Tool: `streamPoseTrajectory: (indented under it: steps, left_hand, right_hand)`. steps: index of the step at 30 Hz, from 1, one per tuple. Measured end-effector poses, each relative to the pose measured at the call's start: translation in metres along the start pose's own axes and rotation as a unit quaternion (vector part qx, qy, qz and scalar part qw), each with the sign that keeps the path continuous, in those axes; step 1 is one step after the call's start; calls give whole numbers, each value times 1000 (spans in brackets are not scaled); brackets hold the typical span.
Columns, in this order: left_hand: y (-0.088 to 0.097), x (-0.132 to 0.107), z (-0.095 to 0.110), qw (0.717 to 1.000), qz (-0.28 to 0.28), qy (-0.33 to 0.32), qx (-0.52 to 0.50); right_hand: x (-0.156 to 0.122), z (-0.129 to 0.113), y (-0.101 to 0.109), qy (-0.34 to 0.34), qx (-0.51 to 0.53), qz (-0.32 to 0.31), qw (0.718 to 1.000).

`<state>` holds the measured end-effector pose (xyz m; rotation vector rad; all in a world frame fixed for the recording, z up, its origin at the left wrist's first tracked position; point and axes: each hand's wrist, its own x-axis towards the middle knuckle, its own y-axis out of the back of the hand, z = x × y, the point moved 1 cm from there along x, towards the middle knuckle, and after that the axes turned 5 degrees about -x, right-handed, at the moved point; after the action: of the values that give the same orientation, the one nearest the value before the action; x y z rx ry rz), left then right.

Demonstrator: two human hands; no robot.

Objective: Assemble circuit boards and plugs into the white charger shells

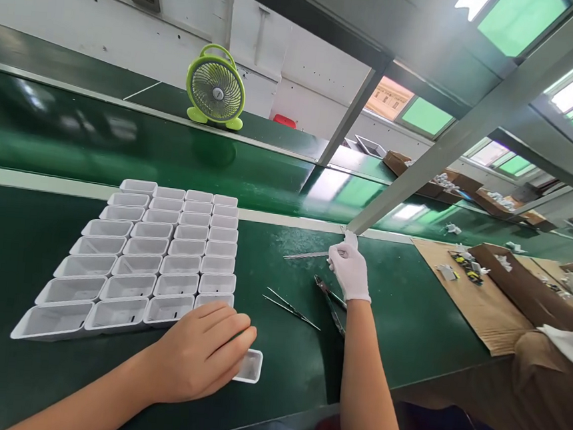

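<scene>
My bare left hand (207,352) is closed, with its fingers curled together over a small white plastic tray (252,367). The hand covers part of that tray, and whatever its fingertips grip is hidden. Left of it, white plastic trays (132,288) stand in close rows. My right hand (349,267), in a white glove, is pinched around a pair of metal tweezers (308,254) pointing left. Nearer me on the green table (293,369) lie a second pair of tweezers (292,308) and dark-jawed pliers (331,304), partly hidden by my right forearm.
A green fan (216,88) stands on the ledge behind. A metal post (422,153) rises just beyond my right hand. Brown cardboard (459,304) with small white parts lies to the right, beside another person's leg (543,378). More cardboard boxes (432,187) sit farther back.
</scene>
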<state>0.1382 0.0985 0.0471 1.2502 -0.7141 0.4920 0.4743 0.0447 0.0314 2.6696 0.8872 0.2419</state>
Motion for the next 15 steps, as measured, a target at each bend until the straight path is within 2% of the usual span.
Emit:
streamPoseTrajectory:
  steps: [4, 9, 15]
  left_hand:
    - [0, 0, 0, 1000, -5, 4, 5]
    - [0, 0, 1, 1000, 0, 3, 20]
    - [-2, -4, -1, 1000, -3, 0, 28]
  right_hand:
    - [4, 1, 6, -20, 37, -32, 999]
    - [12, 10, 12, -28, 55, 34, 997]
    - [15, 14, 13, -3, 23, 69, 997]
